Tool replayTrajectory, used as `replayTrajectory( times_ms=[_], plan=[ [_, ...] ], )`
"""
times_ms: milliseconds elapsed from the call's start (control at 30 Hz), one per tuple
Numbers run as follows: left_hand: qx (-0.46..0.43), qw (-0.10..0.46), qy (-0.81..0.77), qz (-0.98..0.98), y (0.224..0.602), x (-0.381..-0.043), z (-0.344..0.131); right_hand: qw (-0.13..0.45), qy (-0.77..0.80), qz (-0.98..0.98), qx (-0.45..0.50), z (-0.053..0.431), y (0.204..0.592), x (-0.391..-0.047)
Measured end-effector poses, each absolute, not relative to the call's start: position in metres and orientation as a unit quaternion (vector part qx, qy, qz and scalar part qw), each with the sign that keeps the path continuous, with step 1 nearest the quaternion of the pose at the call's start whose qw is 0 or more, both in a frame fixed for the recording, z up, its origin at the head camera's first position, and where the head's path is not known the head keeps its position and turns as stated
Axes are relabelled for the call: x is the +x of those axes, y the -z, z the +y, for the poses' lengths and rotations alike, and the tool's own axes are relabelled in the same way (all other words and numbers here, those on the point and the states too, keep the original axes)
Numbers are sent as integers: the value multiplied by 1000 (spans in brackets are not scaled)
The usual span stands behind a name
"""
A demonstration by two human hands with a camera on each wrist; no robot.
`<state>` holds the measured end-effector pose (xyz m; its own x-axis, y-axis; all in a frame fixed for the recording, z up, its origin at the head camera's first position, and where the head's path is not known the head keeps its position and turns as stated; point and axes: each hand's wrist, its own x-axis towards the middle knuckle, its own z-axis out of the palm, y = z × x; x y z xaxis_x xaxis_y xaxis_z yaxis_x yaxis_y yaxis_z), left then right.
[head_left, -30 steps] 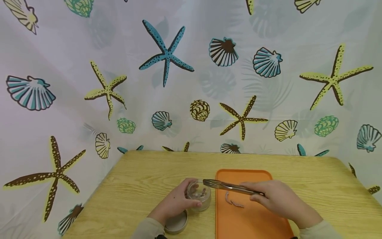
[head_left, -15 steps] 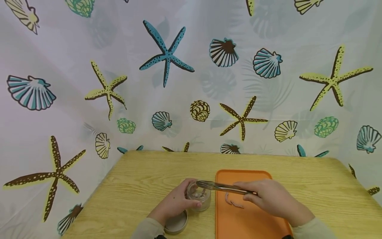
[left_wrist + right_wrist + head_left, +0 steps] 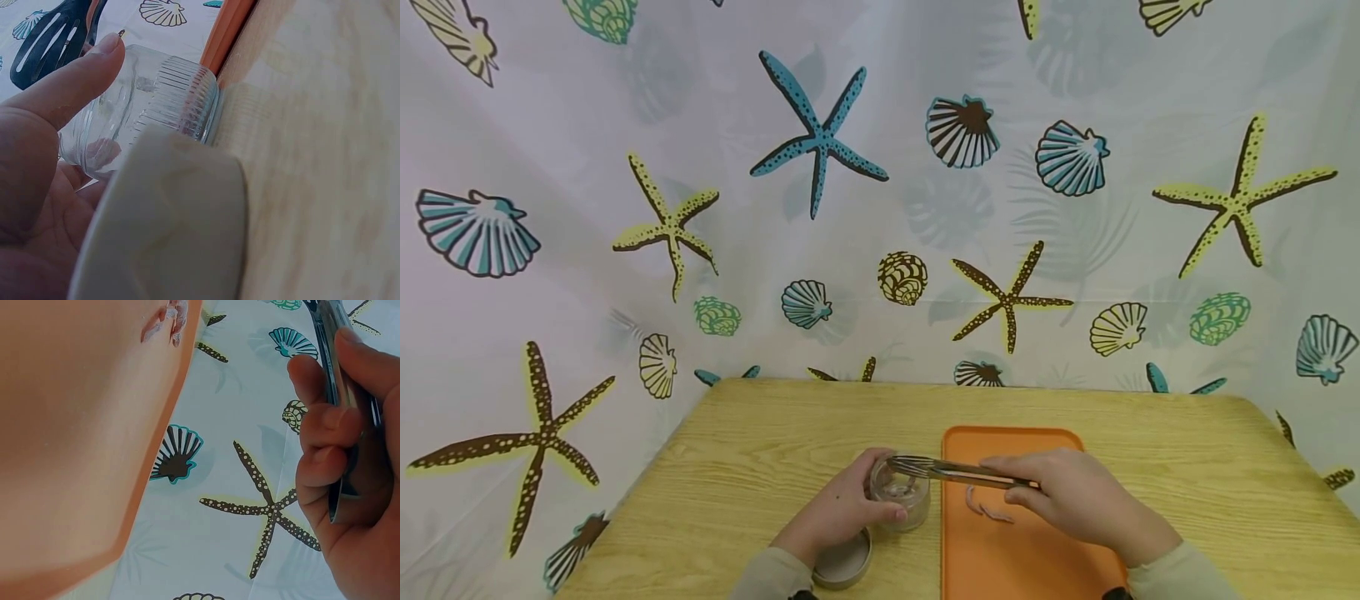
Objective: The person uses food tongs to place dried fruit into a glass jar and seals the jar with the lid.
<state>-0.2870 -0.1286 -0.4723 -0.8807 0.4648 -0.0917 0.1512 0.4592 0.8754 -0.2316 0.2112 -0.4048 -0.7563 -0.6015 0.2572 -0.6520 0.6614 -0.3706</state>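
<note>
Over a wooden table [image 3: 790, 425], left fingers [image 3: 865, 463] curl round a glass jar [image 3: 913, 507] while right fingers [image 3: 326, 425] grip tongs [image 3: 958, 472]

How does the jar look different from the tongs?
The jar is round, stubby and see-through; the tongs are long, slim and opaque. The jar stands upright, while the tongs reach sideways over its mouth. The left hand grips the jar, the right hand the tongs. Both are held.

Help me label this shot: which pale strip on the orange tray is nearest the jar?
The curved strip, leftmost in the head view; the straighter strip lies to its right, farther from the jar.
</note>
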Motion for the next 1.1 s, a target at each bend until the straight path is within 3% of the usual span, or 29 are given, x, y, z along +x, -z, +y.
replayTrajectory(
  times_ms=[1100],
  plan=[
    [199, 165, -505, 824, 473, -287, -129, 25, -229, -923, 310, 233, 408, -226]
  ],
)
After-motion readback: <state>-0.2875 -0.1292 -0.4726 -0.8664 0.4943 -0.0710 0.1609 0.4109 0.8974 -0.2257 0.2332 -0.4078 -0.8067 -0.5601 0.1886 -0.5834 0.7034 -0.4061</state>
